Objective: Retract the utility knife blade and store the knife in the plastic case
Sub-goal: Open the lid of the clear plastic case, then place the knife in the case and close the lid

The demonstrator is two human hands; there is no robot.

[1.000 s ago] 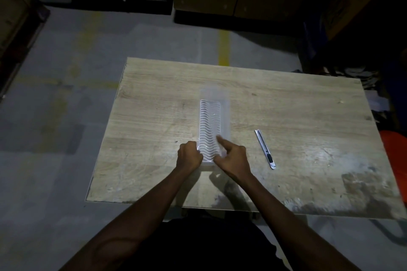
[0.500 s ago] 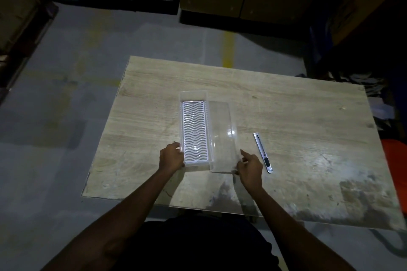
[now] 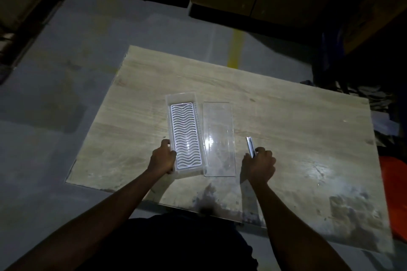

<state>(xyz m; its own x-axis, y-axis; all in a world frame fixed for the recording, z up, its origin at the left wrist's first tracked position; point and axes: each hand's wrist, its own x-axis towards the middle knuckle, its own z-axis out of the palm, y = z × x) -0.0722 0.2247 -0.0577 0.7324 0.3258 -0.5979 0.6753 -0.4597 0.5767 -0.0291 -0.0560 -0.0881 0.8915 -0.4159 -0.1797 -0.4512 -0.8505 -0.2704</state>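
Step in hand is judged to be the pickup of the knife [image 3: 250, 147]; retraction and storing are not yet done. The knife is seen on the bench [image 3: 308, 130], just right of the clear lid [image 3: 219, 138], its near end covered by the right hand [image 3: 258, 166]. The right hand is curled over that end with fingers together; whether the knife is actually clamped or only touched cannot be told. Blade state cannot be told either: too small, too dim.

The case [image 3: 186, 136] lies open with the ribbed white insert showing, lid laid flat beside it on the right. The left hand [image 3: 161, 158] is closed on the case's near left edge, steadying it.

Next move is judged to call for the knife to be lifted, the slider thumbed back until the blade is in, then the knife carried left over the lid and laid lengthwise in the case.

The case's near end sits close to the bench's front edge, so a push toward the person should be avoided. Open bench is available right of the knife and beyond it.
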